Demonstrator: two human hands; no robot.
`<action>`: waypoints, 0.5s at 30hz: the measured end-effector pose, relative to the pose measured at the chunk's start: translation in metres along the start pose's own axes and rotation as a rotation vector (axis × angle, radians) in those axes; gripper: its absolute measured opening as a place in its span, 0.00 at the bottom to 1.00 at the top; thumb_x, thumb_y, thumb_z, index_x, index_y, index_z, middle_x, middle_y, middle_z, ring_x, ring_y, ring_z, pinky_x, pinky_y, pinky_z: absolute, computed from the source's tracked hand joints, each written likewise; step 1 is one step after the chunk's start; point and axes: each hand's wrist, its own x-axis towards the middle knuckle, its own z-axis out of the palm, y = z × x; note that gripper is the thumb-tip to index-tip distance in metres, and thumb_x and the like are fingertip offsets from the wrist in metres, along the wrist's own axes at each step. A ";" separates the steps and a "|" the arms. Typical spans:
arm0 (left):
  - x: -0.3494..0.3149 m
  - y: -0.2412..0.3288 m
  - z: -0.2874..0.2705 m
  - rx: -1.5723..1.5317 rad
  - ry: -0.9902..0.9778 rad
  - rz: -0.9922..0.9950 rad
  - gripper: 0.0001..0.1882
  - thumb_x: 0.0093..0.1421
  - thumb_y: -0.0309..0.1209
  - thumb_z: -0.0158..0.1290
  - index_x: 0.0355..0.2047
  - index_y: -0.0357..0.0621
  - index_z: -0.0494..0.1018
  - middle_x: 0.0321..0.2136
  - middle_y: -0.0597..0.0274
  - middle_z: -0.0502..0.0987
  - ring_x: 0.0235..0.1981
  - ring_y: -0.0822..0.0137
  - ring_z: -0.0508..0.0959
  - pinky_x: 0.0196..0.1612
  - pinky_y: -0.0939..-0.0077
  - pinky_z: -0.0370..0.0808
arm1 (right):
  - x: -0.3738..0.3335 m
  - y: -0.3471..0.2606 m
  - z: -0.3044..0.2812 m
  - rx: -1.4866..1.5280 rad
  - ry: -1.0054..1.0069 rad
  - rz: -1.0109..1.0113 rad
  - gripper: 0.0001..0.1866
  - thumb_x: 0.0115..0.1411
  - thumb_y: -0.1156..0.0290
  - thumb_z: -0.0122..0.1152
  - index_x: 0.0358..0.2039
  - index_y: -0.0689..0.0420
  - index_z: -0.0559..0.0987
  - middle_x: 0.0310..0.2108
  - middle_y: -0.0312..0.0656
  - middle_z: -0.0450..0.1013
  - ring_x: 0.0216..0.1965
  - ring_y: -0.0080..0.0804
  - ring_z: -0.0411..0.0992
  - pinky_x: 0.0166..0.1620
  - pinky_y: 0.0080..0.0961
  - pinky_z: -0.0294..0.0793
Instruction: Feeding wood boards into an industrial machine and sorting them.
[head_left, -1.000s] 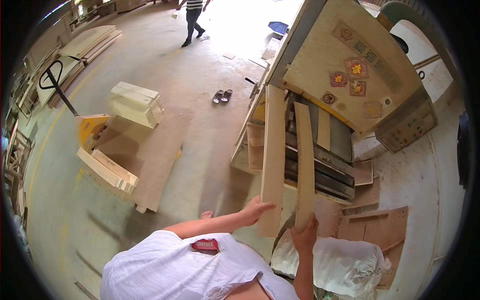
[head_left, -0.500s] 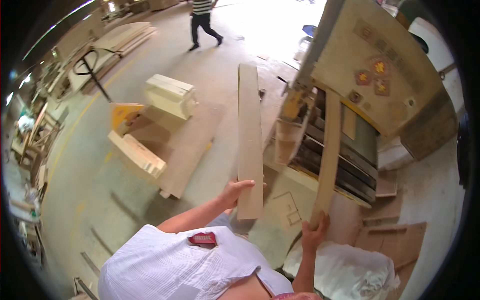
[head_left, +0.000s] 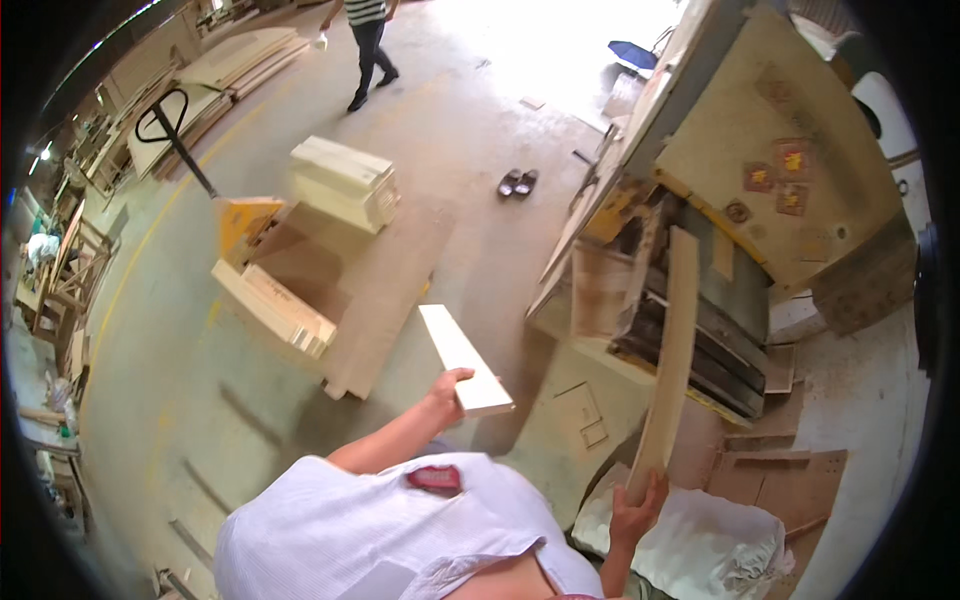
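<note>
My left hand is closed around the near end of a pale wooden board, its thumb on the top face. That board is held in the air and slants forward and left above the floor. In my right hand is the near end of a longer, narrow wooden board. Its far part passes over the dark slatted bed of a machine; whether it rests there I cannot tell. Beyond the bed stands the machine's large dusty cover panel.
On the left, a yellow pallet jack stands by a brown sheet carrying stacked pale boards. A white sack lies beside my right forearm. Dark shoes are on the floor ahead. Another person walks at the back.
The left board has swung from pointing straight ahead to slanting left, and looks shorter. My right hand and its board have come back toward me. The other person has moved left.
</note>
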 end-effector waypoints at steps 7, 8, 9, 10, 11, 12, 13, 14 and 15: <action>0.054 0.002 -0.059 0.029 -0.044 -0.049 0.39 0.71 0.33 0.51 0.77 0.28 0.54 0.62 0.25 0.79 0.64 0.32 0.81 0.72 0.34 0.75 | -0.044 -0.011 0.002 0.004 0.059 0.093 0.45 0.52 0.68 0.83 0.71 0.57 0.77 0.74 0.58 0.68 0.76 0.62 0.65 0.76 0.54 0.68; 0.051 0.012 -0.069 -0.018 -0.099 -0.155 0.39 0.71 0.34 0.51 0.77 0.27 0.54 0.62 0.26 0.79 0.63 0.32 0.81 0.71 0.33 0.76 | -0.045 -0.022 -0.005 -0.037 0.041 0.110 0.45 0.51 0.67 0.83 0.71 0.57 0.77 0.74 0.59 0.69 0.75 0.62 0.66 0.75 0.53 0.70; 0.057 0.024 -0.073 -0.070 -0.146 -0.263 0.39 0.72 0.35 0.50 0.77 0.27 0.54 0.62 0.26 0.78 0.62 0.32 0.82 0.71 0.33 0.76 | -0.039 -0.030 -0.010 -0.075 0.021 0.130 0.45 0.51 0.66 0.84 0.71 0.56 0.77 0.73 0.59 0.69 0.74 0.62 0.67 0.74 0.52 0.71; 0.058 0.033 -0.065 -0.012 -0.115 -0.224 0.39 0.72 0.37 0.49 0.76 0.26 0.55 0.63 0.27 0.79 0.61 0.32 0.82 0.71 0.33 0.77 | -0.032 -0.032 -0.010 -0.090 0.033 0.137 0.45 0.51 0.65 0.84 0.71 0.56 0.77 0.73 0.59 0.69 0.73 0.62 0.68 0.73 0.52 0.72; 0.056 0.035 -0.051 0.045 -0.091 -0.173 0.39 0.72 0.38 0.49 0.76 0.24 0.56 0.63 0.28 0.79 0.61 0.32 0.82 0.71 0.34 0.77 | -0.034 -0.032 -0.013 -0.100 0.043 0.133 0.45 0.51 0.64 0.84 0.71 0.55 0.77 0.73 0.59 0.69 0.72 0.62 0.69 0.72 0.51 0.73; 0.050 0.030 -0.036 0.072 -0.096 -0.215 0.39 0.72 0.38 0.49 0.76 0.24 0.56 0.63 0.28 0.79 0.61 0.32 0.82 0.71 0.34 0.77 | -0.043 -0.031 -0.019 -0.119 0.061 0.177 0.45 0.51 0.64 0.84 0.71 0.55 0.77 0.73 0.59 0.69 0.72 0.62 0.69 0.72 0.51 0.73; 0.042 0.029 -0.021 0.137 -0.038 -0.149 0.38 0.72 0.38 0.48 0.74 0.23 0.59 0.63 0.28 0.79 0.63 0.32 0.81 0.72 0.32 0.75 | -0.042 -0.028 -0.020 -0.136 0.054 0.203 0.44 0.52 0.64 0.83 0.71 0.55 0.78 0.73 0.58 0.70 0.72 0.62 0.70 0.72 0.51 0.74; 0.041 0.029 -0.011 0.198 0.018 -0.069 0.37 0.71 0.38 0.48 0.73 0.21 0.61 0.64 0.28 0.79 0.64 0.32 0.81 0.73 0.30 0.73 | -0.039 -0.026 -0.020 -0.146 0.047 0.218 0.44 0.53 0.64 0.83 0.71 0.55 0.78 0.72 0.58 0.70 0.71 0.63 0.71 0.71 0.52 0.74; 0.049 0.028 -0.008 0.205 0.008 -0.060 0.37 0.71 0.38 0.48 0.73 0.21 0.61 0.64 0.28 0.79 0.64 0.32 0.81 0.73 0.30 0.73 | -0.038 -0.023 -0.021 -0.138 0.059 0.215 0.44 0.53 0.64 0.83 0.71 0.55 0.78 0.72 0.58 0.70 0.71 0.63 0.71 0.71 0.52 0.74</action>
